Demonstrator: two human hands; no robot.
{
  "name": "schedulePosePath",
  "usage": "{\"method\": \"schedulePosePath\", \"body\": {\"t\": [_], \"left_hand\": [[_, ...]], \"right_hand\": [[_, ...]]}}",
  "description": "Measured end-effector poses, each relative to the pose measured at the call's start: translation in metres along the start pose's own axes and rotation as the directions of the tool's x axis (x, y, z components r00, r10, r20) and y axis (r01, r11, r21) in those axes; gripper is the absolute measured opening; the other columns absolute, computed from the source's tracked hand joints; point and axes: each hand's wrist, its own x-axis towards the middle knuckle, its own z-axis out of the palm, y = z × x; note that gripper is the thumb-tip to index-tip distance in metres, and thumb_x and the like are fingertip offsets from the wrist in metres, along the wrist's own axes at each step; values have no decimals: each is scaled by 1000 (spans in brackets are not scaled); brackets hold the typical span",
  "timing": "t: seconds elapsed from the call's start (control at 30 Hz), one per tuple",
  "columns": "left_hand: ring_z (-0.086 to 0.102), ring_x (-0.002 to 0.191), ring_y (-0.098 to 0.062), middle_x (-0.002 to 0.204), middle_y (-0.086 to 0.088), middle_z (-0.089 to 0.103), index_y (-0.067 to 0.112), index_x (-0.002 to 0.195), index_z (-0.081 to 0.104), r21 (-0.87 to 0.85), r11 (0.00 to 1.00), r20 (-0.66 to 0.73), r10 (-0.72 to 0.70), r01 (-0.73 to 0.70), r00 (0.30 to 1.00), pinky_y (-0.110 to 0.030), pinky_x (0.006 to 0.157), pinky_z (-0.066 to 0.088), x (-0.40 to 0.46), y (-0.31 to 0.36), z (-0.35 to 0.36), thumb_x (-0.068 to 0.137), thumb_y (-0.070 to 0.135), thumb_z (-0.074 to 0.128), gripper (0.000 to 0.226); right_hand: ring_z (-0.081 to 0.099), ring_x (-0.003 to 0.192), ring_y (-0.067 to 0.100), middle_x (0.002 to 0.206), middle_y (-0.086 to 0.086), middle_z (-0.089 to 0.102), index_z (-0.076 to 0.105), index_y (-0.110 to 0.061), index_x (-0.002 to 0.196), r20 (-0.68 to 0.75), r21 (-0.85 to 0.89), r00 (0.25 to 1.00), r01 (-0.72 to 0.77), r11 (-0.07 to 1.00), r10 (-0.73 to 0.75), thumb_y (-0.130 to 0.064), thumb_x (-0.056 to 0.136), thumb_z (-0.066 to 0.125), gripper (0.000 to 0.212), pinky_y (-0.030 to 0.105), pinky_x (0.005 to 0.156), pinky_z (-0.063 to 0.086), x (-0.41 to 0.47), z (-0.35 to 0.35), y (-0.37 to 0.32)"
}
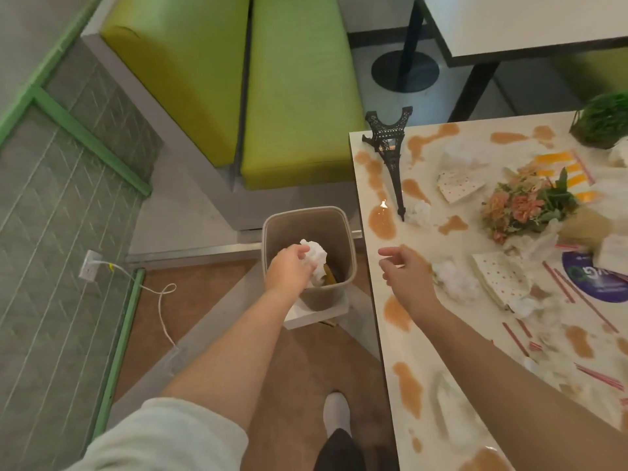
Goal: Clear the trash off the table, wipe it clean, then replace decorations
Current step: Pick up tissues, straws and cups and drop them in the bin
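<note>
Left hand grips crumpled tissue directly over trash bin; drop is straight down. Right hand loosely open, empty, at surface left edge, nearer remaining trash.

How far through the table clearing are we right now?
Early. Done: some trash already sits in the bin. In hand: the left hand holds a crumpled tissue over it; the right hand is open above the table. Left: napkins, straws, orange spills, the toppled Eiffel Tower model and flowers.
</note>
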Motion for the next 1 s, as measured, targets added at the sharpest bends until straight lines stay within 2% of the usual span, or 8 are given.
{"method": "schedulePosePath", "body": {"t": [0.07, 0.2, 0.33, 0.47, 0.57, 0.83, 0.93, 1.0], "left_hand": [[58, 115, -19, 129, 8, 61, 32, 133, 55, 53, 999, 44, -2, -1, 999, -40, 95, 51, -5, 3, 7, 91, 34, 65, 43], [59, 107, -12, 114, 13, 64, 36, 118, 63, -24, 997, 44, 78, -77, 996, -39, 88, 53, -27, 27, 26, 92, 40, 60, 26], [61, 96, -9, 102, 14, 66, 34, 104, 65, -58, 990, 97, 131, -126, 987, -37, 85, 52, -54, 51, 53, 95, 42, 56, 15], [62, 95, -7, 99, 14, 67, 30, 103, 66, -158, 979, 168, 153, -127, 974, -33, 83, 52, -77, 64, 75, 95, 41, 56, 17], [60, 95, -6, 101, 14, 66, 28, 105, 66, -195, 978, 207, 120, -80, 971, -30, 83, 50, -94, 69, 86, 96, 40, 56, 18], [52, 82, 2, 98, 14, 62, 27, 104, 65, -225, 972, 217, 120, -70, 969, -11, 66, 37, -109, 72, 93, 97, 34, 56, 13], [57, 89, -6, 103, 14, 62, 28, 112, 62, -321, 946, 232, 126, -46, 964, -20, 76, 46, -109, 76, 91, 97, 35, 56, 18], [59, 101, -11, 119, 11, 60, 29, 126, 56, -412, 911, 250, 120, -7, 961, -32, 89, 52, -109, 78, 89, 96, 40, 56, 32]], "right_hand": [[58, 82, 13, 95, -5, 61, 66, -22, 106, -38, -35, 999, 23, 999, -24, -12, 94, 55, 18, 22, 70, 46, -2, -18, 7], [53, 73, 8, 96, -5, 61, 68, -22, 102, -137, -150, 984, 97, 984, -118, -13, 92, 58, 17, 14, 60, 37, -2, -53, 20], [45, 106, 25, 111, 4, 58, 68, -20, 113, -125, -573, 955, 151, 806, -268, -12, 89, 62, 26, 26, 86, 37, 1, -82, 46], [43, 112, 30, 128, 9, 55, 61, -15, 127, -10, -738, 974, 145, 659, -226, -14, 90, 63, 37, 35, 97, 37, 0, -99, 76], [47, 111, 33, 125, 12, 57, 63, -12, 125, 37, -735, 979, 161, 658, -199, -10, 90, 62, 36, 40, 96, 42, -3, -103, 92], [57, 94, 30, 96, 9, 64, 77, -14, 96, 17, -705, 967, 192, 683, -255, -9, 85, 65, 17, 40, 85, 47, -12, -102, 107], [53, 98, 25, 102, 6, 58, 72, -13, 97, 8, -568, 964, 224, 792, -267, -9, 87, 64, 13, 35, 86, 45, -20, -94, 95], [53, 97, 16, 104, -2, 57, 66, -16, 98, 27, -418, 956, 276, 865, -292, -11, 90, 61, 11, 29, 84, 44, -28, -85, 82]]}}
